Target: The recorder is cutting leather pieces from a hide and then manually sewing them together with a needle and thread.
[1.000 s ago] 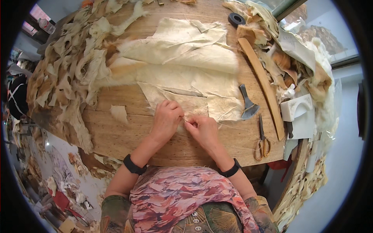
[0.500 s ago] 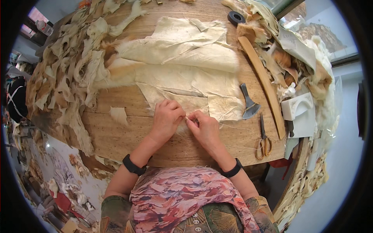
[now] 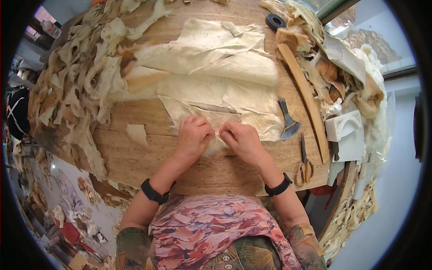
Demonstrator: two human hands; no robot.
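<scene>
A pale, cream-coloured fur pelt [image 3: 211,81] lies skin side up across the wooden table, with a long slit near its close edge. My left hand [image 3: 194,138] is closed on that close edge, pinching it between thumb and fingers; some white fur shows below. Just to its right, my right hand [image 3: 244,140] is closed in a pinch at the same edge. What its fingertips hold is too small to make out. A thin, pale thread [image 3: 288,155] runs on the right side toward the scissors [image 3: 304,163].
Right of the pelt lie a dark metal blade [image 3: 289,122], a long wooden strip [image 3: 303,101] and a black tape roll [image 3: 274,21]. Fur scraps heap up on the left [image 3: 85,85] and far right. A small hide scrap [image 3: 137,134] lies left of my hands.
My right hand has shifted slightly right and up, turning so its back shows more, and its forearm has swung outward. My left hand keeps its grip on the pelt's edge.
</scene>
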